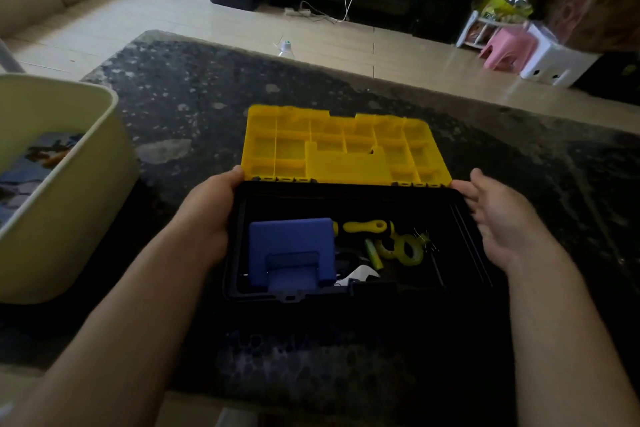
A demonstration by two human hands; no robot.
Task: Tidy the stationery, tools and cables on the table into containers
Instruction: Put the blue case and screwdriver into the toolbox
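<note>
Black plastic toolbox sits mid-table toward the front edge, holding a blue plastic case, a yellow-handled screwdriver and yellow tape rolls. Left hand grips its left wall, likely to steady it. Right hand is relaxed and unclenched by the right rear corner. Yellow compartmented lid is tilted back for loading. Cream plastic bin stands at the table's left edge.

A black plastic toolbox with its yellow compartmented lid laid back is seen at the middle of the dark speckled stone tabletop. It is gripped at its left wall by the left hand and touched at its far right corner by the straight-fingered right hand. A blue plastic case, a yellow-and-black screwdriver handle and yellow tape rolls are held inside; a cream plastic bin is set at the left edge.
</note>
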